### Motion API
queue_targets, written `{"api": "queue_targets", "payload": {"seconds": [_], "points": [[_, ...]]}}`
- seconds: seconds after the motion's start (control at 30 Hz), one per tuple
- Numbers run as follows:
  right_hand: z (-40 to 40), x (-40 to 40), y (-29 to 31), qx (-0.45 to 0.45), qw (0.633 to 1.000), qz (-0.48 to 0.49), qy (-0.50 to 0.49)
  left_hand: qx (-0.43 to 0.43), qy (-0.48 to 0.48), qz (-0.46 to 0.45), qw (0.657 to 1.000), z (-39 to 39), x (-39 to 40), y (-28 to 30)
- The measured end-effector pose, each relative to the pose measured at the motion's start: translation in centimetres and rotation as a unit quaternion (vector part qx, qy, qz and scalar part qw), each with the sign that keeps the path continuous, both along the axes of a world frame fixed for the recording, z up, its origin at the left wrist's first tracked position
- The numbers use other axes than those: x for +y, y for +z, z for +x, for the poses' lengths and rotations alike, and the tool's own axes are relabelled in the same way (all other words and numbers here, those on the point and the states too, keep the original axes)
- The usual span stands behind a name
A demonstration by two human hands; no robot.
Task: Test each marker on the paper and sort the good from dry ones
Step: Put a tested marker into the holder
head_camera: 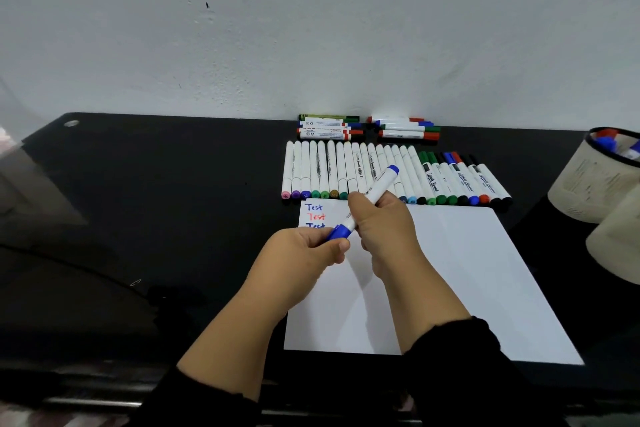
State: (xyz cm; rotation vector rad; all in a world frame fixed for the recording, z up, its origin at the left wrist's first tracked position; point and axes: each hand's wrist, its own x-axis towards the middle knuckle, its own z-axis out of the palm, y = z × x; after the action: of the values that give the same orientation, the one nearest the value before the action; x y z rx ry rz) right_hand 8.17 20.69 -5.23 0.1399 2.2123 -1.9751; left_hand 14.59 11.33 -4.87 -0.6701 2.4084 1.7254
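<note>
A white marker (375, 189) with blue ends is held slantwise above the top left of the white paper (460, 274). My right hand (379, 225) grips its barrel. My left hand (306, 250) pinches the blue cap (341, 230) at its lower end. "Test" is written three times on the paper's top left corner (314, 216), in blue, red and blue; the lowest is partly hidden by the cap. A long row of white markers (346, 170) lies beyond the paper. Two small groups of markers (329, 126) (407, 128) lie against the wall.
The desk (173, 201) is black and glossy. Two pale cups stand at the right edge; the farther cup (588, 184) holds markers, the nearer cup (616, 239) is partly cut off. A paper clip (135, 282) lies at the left, near a dark cable.
</note>
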Motion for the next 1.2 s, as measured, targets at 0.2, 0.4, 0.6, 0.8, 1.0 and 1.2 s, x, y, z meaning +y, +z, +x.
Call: {"api": "queue_targets", "payload": {"seconds": [0.2, 0.4, 0.6, 0.8, 1.0, 1.2], "points": [[0.3, -0.4, 0.0, -0.009, 1.000, 0.000, 0.000, 0.005, -0.011, -0.038, 0.999, 0.4, -0.5, -0.2], [0.6, -0.9, 0.2, -0.026, 1.000, -0.003, 0.006, 0.005, -0.005, -0.034, 0.999, 0.7, -0.7, -0.1], [0.5, -1.6, 0.0, -0.036, 0.999, 0.007, -0.006, 0.001, -0.039, -0.231, 0.972, 1.1, -0.3, -0.5], [-0.9, 0.2, 0.3, -0.029, 0.998, 0.014, -0.046, -0.001, -0.052, 0.001, 0.999, 2.9, -1.5, 0.2], [-1.6, 0.4, -0.3, -0.037, 0.997, -0.020, -0.058, -0.001, 0.002, -0.022, 1.000, 2.7, -1.9, -0.2], [-1.1, 0.4, -0.6, 0.006, 0.996, -0.082, -0.020, 0.008, 0.056, -0.108, 0.993, 1.6, -2.8, -0.3]]}}
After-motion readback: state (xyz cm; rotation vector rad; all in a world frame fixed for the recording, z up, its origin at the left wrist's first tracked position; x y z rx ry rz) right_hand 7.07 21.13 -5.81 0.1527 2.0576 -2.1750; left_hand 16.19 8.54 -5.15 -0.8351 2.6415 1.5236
